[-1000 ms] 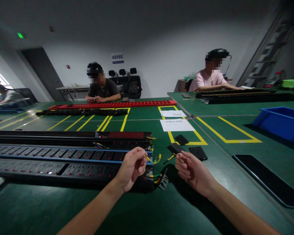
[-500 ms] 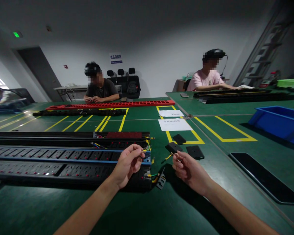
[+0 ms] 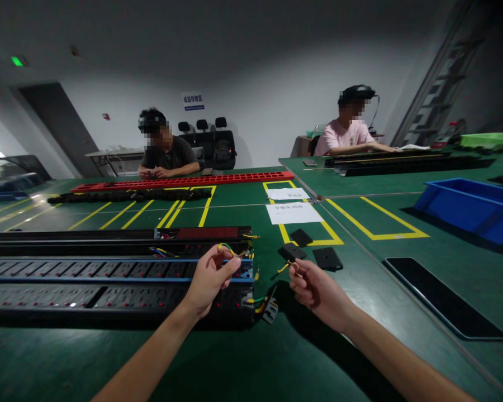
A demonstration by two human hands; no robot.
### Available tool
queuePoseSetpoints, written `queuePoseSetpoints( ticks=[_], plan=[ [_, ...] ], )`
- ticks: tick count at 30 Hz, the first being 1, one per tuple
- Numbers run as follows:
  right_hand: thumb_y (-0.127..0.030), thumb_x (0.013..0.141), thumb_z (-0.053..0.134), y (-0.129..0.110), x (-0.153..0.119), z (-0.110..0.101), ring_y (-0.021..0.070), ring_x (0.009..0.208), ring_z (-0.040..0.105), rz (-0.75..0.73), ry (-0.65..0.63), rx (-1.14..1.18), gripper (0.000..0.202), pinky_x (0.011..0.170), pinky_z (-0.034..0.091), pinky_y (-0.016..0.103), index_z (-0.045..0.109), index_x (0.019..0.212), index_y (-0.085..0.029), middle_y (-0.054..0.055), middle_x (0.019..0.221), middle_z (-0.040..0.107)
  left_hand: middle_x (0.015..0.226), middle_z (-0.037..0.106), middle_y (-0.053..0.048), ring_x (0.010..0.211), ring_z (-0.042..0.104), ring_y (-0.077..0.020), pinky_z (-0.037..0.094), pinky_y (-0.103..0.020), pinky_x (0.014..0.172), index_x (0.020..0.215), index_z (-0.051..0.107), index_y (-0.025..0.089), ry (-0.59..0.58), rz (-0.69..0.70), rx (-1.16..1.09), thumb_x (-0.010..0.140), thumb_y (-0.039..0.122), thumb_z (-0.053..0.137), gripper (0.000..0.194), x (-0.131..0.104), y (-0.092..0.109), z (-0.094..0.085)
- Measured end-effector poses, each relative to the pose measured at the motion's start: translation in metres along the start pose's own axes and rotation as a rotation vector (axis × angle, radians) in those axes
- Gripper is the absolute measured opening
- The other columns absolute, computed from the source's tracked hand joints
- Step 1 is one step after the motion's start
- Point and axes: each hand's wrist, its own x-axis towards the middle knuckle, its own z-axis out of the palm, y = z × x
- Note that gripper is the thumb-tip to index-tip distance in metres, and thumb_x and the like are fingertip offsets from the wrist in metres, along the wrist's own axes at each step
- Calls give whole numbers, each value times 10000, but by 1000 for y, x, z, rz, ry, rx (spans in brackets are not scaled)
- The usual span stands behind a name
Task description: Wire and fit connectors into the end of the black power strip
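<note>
- Left hand (image 3: pixel 209 279): thumb and fingers pinch green-yellow wire (image 3: pixel 225 245) near blue-edged socket strip's (image 3: pixel 151 269) right end; loop now above fingers, earlier right of them.
- Right hand (image 3: pixel 318 287): fingertips clamped on yellow-black piece (image 3: pixel 281 269), as before.
- White paper (image 3: pixel 293 214): print blurry.
- Wall sign (image 3: pixel 193 100): 成品存放区.

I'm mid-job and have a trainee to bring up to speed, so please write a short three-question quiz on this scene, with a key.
1. Multiple choice: which colour shows on the wire looping over the person's left hand? A: red. B: green. C: white.
2. True or false: in the picture, the blue bin stands to the right of the white paper sheets.
3. Count: how many flat black pieces lie just beyond the right hand?

Key: 1 B; 2 true; 3 three.
</note>
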Motion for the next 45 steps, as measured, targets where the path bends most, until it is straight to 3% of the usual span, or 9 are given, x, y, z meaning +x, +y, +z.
queuePoseSetpoints(
  ticks=[9, 23, 45],
  plan=[
    [-468, 793, 736, 0, -2, 1, 42, 436, 216, 19, 9, -1, 325, 413, 150, 211, 578, 724, -192, -79, 564, 339, 749, 507, 51, 537, 386, -25, 292, -123, 424, 836, 559, 164, -14, -26, 82, 722, 420, 855, 408, -3, 2, 1],
    [-471, 796, 734, 2, 1, -1, 49, 441, 211, 0, 0, -24, 318, 417, 138, 217, 592, 725, -195, -77, 563, 329, 866, 685, -30, 435, 379, 25, 221, -116, 419, 834, 544, 149, 1, -74, -20, 774, 404, 788, 357, 2, 4, -2],
    [-467, 812, 710, -1, -1, 1, 55, 446, 228, -20, -9, -40, 310, 412, 166, 208, 578, 730, -198, -74, 564, 332, 851, 691, -7, 427, 395, 23, 252, -110, 399, 832, 539, 157, 31, -122, -129, 733, 383, 824, 376, 2, 6, -3]
  ],
)
